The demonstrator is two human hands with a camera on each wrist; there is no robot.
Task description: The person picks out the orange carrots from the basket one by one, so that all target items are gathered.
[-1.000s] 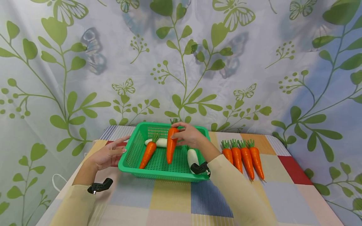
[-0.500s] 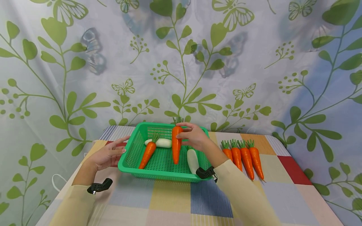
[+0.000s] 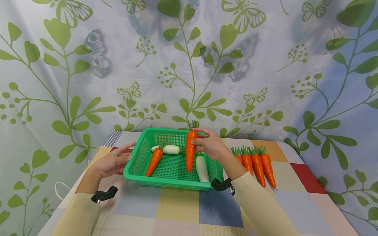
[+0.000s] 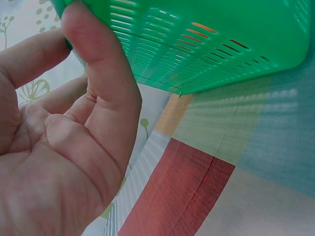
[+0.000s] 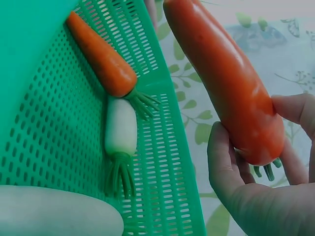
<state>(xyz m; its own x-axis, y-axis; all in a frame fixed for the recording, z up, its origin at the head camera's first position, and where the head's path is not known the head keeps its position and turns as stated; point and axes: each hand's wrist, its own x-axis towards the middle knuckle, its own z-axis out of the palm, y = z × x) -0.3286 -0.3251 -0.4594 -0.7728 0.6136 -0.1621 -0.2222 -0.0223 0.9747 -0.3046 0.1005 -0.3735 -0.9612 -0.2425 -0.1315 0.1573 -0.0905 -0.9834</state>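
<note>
My right hand [image 3: 210, 144] holds a carrot [image 3: 191, 148] by its thick upper part, leaf stubs up and tip down, over the green basket [image 3: 165, 183]. In the right wrist view, thumb and fingers lie around the thick end of this carrot [image 5: 236, 93]. At the basket's left side is my left hand [image 3: 113, 160], fingers loosely extended and fingertips right at the rim. The left wrist view has the basket wall [image 4: 162, 44] beside those fingers. Inside the basket lie another carrot [image 3: 155, 161] at the left, one white radish [image 3: 171, 149] at the back and another white radish [image 3: 202, 168] at the right.
Several carrots [image 3: 258, 167] lie side by side on the checked tablecloth [image 3: 180, 209], right of the basket and partly behind my right arm. A leaf-patterned curtain [image 3: 189, 65] hangs behind the table. A white cable [image 3: 57, 190] loops at the left edge.
My right hand has moved to the right with the carrot, from the basket's middle to near the right-hand radish. The left hand and the basket have stayed put.
</note>
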